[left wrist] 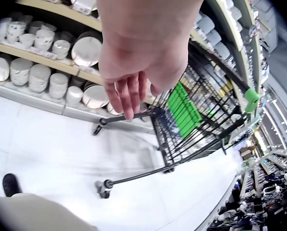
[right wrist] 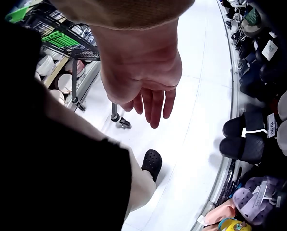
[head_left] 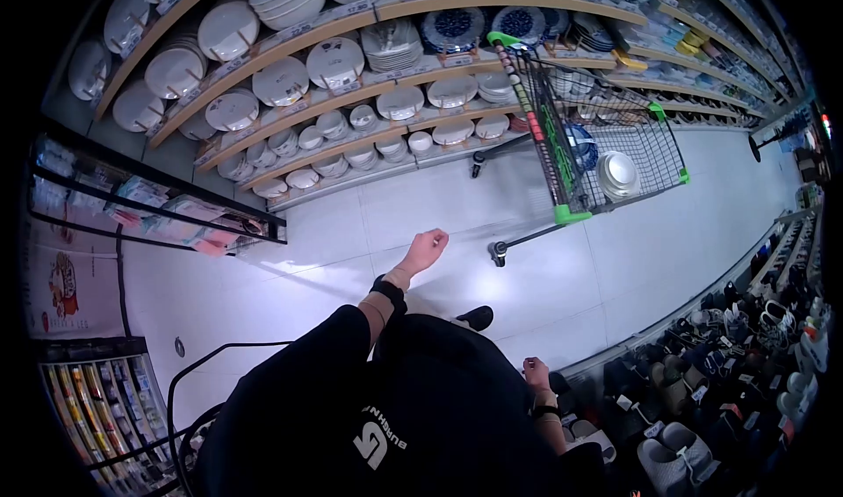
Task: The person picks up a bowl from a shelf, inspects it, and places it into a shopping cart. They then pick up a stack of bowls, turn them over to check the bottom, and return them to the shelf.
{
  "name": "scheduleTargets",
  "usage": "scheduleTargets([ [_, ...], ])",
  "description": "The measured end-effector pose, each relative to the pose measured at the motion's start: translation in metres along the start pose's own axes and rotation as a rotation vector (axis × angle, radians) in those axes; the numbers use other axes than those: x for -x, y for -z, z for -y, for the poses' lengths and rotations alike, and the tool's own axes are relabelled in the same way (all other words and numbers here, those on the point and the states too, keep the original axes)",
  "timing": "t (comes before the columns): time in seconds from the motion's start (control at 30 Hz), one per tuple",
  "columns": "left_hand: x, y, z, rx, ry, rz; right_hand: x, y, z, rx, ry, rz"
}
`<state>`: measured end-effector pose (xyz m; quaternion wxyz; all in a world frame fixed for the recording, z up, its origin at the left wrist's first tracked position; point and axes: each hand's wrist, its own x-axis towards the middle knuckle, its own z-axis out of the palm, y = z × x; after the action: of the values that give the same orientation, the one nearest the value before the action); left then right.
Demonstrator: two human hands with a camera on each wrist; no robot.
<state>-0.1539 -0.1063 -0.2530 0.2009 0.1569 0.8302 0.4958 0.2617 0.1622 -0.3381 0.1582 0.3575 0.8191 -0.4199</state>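
My left hand (head_left: 425, 249) hangs over the white floor with nothing in it; in the left wrist view its fingers (left wrist: 128, 98) dangle loosely. On the other side of my body my right hand (head_left: 536, 375) hangs near the shoe display, and in the right wrist view its relaxed fingers (right wrist: 156, 106) point down, holding nothing. A black wire shopping cart (head_left: 650, 137) with green corners stands ahead of me, apart from both hands. Inside it sit a stack of white dishes (head_left: 619, 171) and a blue-patterned dish (head_left: 581, 148).
Shelves of plates and bowls (head_left: 329, 61) line the far side. Slippers and shoes (head_left: 676, 449) fill a rack at right, including black slides (right wrist: 244, 137). A black-framed rack (head_left: 158, 203) stands at left. White tiled floor (head_left: 413, 194) runs between them.
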Motion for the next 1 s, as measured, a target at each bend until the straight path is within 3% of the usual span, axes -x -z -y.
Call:
scheduleTargets([
  [0.13,-0.035,-0.025,-0.130,0.127,-0.171,-0.267,0.006,0.040,-0.028,-0.016,-0.022,-0.047],
  [0.23,-0.056,-0.037,-0.213,0.052,-0.417,-0.413,0.000,0.062,-0.035,-0.101,-0.052,-0.152],
  [0.33,-0.078,-0.050,-0.267,-0.043,-0.607,-0.405,-0.010,0.073,-0.035,-0.264,-0.085,-0.210],
  [0.5,-0.124,-0.084,-0.295,-0.262,-0.719,-0.175,-0.029,0.095,-0.011,-0.339,-0.092,-0.215],
  [0.77,-0.141,-0.118,-0.313,-0.574,-0.609,0.009,-0.073,0.148,-0.014,-0.388,-0.139,-0.169],
  [0.9,-0.147,-0.119,-0.314,-0.587,-0.547,0.039,-0.119,0.206,-0.009,-0.247,-0.114,-0.089],
  [1.0,-0.151,-0.120,-0.316,-0.547,-0.443,0.066,-0.168,0.266,0.005,-0.218,-0.040,-0.133],
])
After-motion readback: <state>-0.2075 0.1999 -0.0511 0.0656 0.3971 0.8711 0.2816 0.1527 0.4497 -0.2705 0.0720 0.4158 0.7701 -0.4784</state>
